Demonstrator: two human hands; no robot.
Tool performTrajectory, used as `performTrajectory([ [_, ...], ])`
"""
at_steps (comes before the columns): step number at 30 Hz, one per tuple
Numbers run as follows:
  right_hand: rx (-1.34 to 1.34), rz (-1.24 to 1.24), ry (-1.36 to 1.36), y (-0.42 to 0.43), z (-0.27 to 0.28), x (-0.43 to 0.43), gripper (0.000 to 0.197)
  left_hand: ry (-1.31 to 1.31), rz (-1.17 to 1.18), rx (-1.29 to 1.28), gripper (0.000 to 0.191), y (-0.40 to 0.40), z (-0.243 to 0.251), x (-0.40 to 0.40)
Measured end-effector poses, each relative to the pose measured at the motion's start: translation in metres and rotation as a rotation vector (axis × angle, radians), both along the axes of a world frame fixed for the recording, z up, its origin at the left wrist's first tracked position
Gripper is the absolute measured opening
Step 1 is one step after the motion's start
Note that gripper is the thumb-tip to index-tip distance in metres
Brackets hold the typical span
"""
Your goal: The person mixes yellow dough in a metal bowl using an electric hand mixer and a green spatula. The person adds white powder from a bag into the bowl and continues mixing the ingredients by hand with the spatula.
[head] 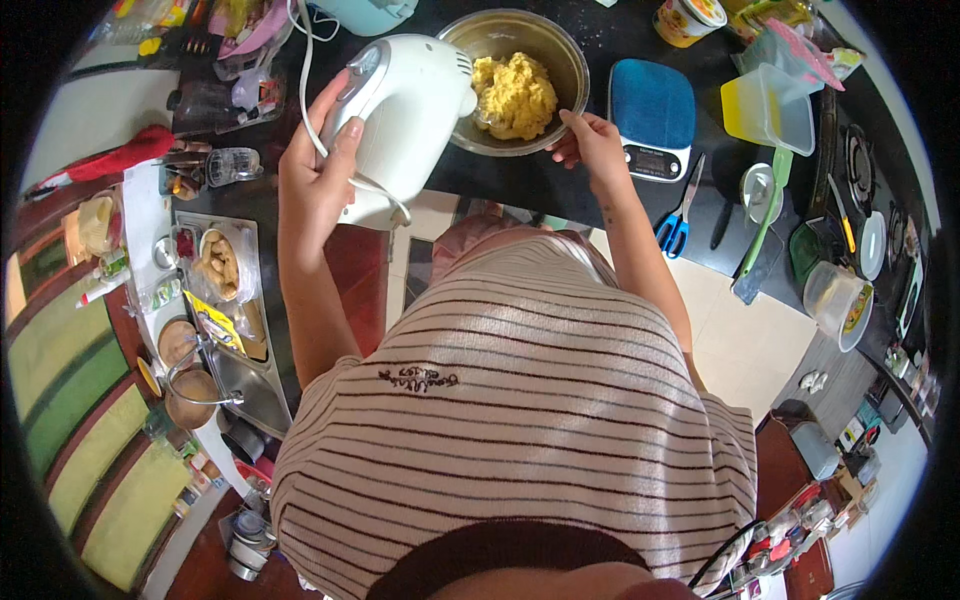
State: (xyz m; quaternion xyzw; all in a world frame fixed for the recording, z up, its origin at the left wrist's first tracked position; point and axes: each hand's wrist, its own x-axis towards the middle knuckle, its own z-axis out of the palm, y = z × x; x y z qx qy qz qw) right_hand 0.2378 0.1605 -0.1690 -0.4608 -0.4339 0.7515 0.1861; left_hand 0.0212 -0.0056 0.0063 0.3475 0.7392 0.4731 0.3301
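My left hand (322, 161) grips the handle of a white electric hand mixer (420, 97), its thumb near the top and the white cord running over the hand. The mixer's front end is over the left rim of a metal mixing bowl (574, 56). Inside the bowl lies a lumpy yellow dough (517, 97); the mixer's beaters are mostly hidden. At the bowl's lower right rim, my right hand (589, 142) pinches the edge between thumb and fingers. Just right of that hand sits a kitchen scale (652, 116) with a blue top.
Blue-handled scissors (681, 217) and a green spatula (765, 217) lie to the right on the black counter. Beyond them are a clear plastic container (787, 112) and a gas stove (859, 169). A lidded tub (688, 21) stands at the back. A steel sink (251, 390) is at left.
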Motion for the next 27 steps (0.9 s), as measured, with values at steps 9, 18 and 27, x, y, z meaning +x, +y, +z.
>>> performTrajectory([
  [9,-0.138,0.033,0.063,-0.039,0.014,-0.017,0.033,-0.208,0.271,0.304,0.042,0.031,-0.054,0.013],
  [18,0.296,0.027,-0.27,0.037,0.006,-0.004,0.041,-0.048,0.037,0.022,0.043,0.002,-0.007,-0.008],
  [27,0.418,0.091,-0.164,0.058,-0.007,-0.026,0.029,0.117,0.176,0.052,0.039,-0.001,-0.011,-0.004],
])
